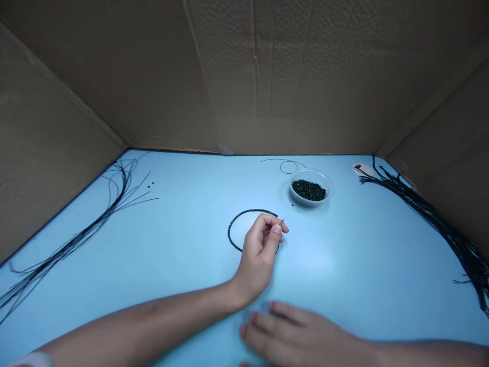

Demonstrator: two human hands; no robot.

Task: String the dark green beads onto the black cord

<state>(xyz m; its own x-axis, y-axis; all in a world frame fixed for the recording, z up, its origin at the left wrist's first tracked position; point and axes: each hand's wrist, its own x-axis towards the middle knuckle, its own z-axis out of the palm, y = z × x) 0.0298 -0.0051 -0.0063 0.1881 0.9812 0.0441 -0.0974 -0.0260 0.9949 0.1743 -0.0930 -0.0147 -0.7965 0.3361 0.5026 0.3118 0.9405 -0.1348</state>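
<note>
My left hand (262, 244) is closed in a pinch, with thin dark cord ends (282, 222) poking out past the thumb and forefinger. From behind that hand curves a strand of dark beads (231, 224), lying in a loop on the blue table; part of the loop is hidden by the hand. Nearer to me, my right hand (294, 334) is slightly blurred, its fingers stretched out low over the table with nothing visible in them. A clear round tub (329, 187) stands beyond my left hand and contains many small dark beads (308, 190).
Loose dark cords (103, 216) lie along the left side. A thick bundle of beaded strands (431, 216) runs down the right, with a white disc (362, 169) at its far end. Behind the tub curls a thin cord (289, 166). Cardboard walls (237, 102) enclose the table.
</note>
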